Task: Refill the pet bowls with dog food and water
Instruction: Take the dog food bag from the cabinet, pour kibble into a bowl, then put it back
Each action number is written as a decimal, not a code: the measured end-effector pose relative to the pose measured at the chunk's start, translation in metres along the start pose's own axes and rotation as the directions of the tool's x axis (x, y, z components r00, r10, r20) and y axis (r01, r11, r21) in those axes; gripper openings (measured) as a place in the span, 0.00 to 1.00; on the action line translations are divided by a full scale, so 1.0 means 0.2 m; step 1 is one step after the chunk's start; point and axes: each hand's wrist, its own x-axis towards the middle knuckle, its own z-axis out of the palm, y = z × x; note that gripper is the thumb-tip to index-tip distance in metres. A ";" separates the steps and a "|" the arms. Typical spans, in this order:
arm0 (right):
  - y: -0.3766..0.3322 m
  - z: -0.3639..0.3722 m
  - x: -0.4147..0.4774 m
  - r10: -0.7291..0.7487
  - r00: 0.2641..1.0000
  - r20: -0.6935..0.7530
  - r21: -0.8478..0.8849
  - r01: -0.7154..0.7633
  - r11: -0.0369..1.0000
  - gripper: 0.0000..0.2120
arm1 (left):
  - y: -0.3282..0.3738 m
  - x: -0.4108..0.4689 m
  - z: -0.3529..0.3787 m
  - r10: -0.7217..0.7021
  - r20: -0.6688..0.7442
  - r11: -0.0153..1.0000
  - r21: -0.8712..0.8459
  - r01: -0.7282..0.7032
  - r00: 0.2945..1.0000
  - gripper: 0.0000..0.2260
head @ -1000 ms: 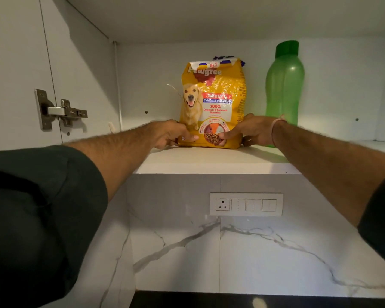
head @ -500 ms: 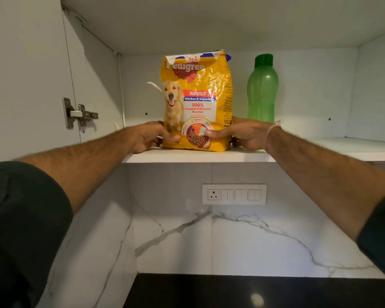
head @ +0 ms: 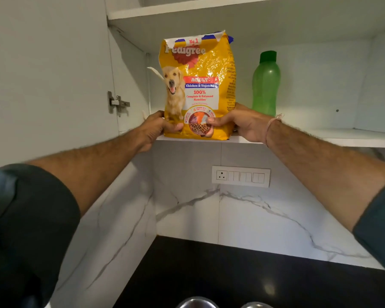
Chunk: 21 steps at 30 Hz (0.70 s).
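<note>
The dog food bag (head: pixel 198 85) has been drawn to the shelf (head: pixel 342 138) edge, clasped between left hand (head: pixel 158 127) and right hand (head: pixel 240 123); retrieval is judged underway.

white cabinet (head: pixel 342 90) (door open, left) | marble-look backsplash (head: pixel 265 218) | switch panel (head: pixel 241 176) | black countertop (head: pixel 231 274)

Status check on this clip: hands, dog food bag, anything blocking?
Left hand and right hand grip the dog food bag low, at the shelf edge. Bag upright, top torn open. Green bottle behind, apart. Nothing blocking.
</note>
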 end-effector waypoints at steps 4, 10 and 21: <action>-0.04 0.06 -0.13 0.045 0.998 -0.039 0.008 -0.045 0.999 0.24 | -0.02 -0.16 0.04 -0.026 -0.062 0.993 -0.119 0.019 0.998 0.23; -0.02 0.23 -0.36 0.064 0.991 -0.114 0.069 -0.056 0.996 0.25 | -0.11 -0.41 0.12 -0.044 -0.034 0.840 -0.543 0.018 0.998 0.22; 0.28 0.75 -0.79 0.127 0.919 -0.373 0.230 -0.041 0.972 0.40 | -0.40 -0.95 0.21 -0.305 0.020 0.501 -0.847 0.178 0.952 0.22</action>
